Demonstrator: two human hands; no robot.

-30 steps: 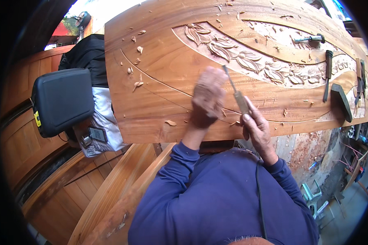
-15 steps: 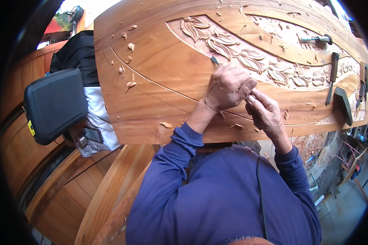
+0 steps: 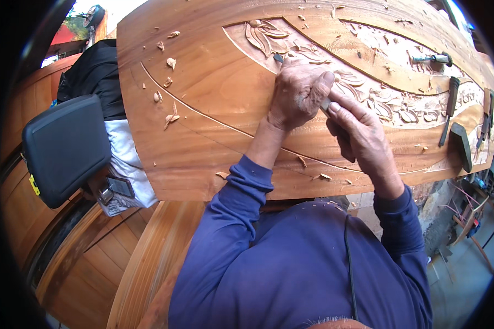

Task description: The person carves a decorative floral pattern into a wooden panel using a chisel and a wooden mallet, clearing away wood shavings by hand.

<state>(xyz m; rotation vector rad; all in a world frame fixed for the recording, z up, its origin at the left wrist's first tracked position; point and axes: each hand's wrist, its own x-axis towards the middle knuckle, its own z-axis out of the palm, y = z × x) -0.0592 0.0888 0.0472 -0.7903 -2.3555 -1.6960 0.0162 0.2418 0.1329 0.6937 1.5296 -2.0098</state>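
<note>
A large wooden panel (image 3: 192,137) carries a carved band of leaves and flowers (image 3: 400,107) in a recessed ground. My left hand (image 3: 299,93) is closed round the front part of a chisel, whose dark blade tip (image 3: 278,57) shows at the edge of the carved band. Behind it, my right hand (image 3: 357,129) grips the chisel's handle (image 3: 326,106), mostly hidden by my fingers. To the right on the panel lie a dark-handled chisel (image 3: 450,107), a dark wedge-shaped block (image 3: 460,145), more tools (image 3: 486,115) and a metal tool (image 3: 436,59) in the upper recess.
At left, a black hard case (image 3: 66,151) rests by black cloth (image 3: 96,77), white cloth (image 3: 123,142) and a small dark device (image 3: 119,187). Wood shavings (image 3: 171,63) are scattered over the panel. Stacked wooden doors (image 3: 104,268) stand below left; odd scraps (image 3: 472,214) are at lower right.
My left hand has come onto the chisel's front part, covering most of it, and both hands with the chisel have moved up the panel toward the left end of the carved band.
</note>
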